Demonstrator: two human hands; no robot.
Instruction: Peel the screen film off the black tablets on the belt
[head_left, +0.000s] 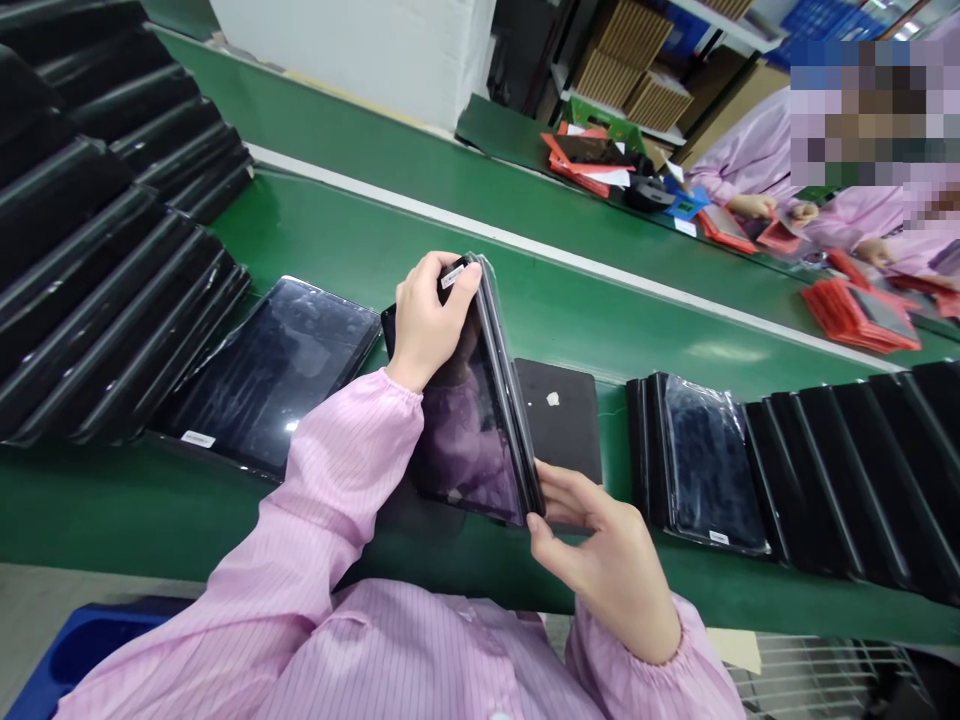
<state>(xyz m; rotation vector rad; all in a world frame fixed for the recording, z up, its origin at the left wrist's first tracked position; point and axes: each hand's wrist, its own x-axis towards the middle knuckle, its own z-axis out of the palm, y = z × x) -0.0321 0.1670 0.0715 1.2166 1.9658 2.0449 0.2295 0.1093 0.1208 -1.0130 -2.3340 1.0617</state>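
A tilted stack of black tablets [480, 420], its glossy screen facing left, stands between my hands over the green bench. My left hand [431, 315] is closed on its upper edge, the thumb beside a small white label. At the lower right corner, my right hand [604, 555] pinches the stack between thumb and fingers. Behind it a flat black panel [559, 420] with a pale spot lies on the bench. To the left, near my left forearm, lies a glossy tablet [274, 370] with a white label. How many pieces I hold is hard to make out.
Rows of leaning black tablets [97, 270] fill the left side. Another row [847, 470] leans at the right, with a film-wrapped tablet [716, 465] in front. Across the white bench strip [525, 240], people in pink sleeves handle red-wrapped pieces [862, 310]. A blue bin [82, 640] sits below left.
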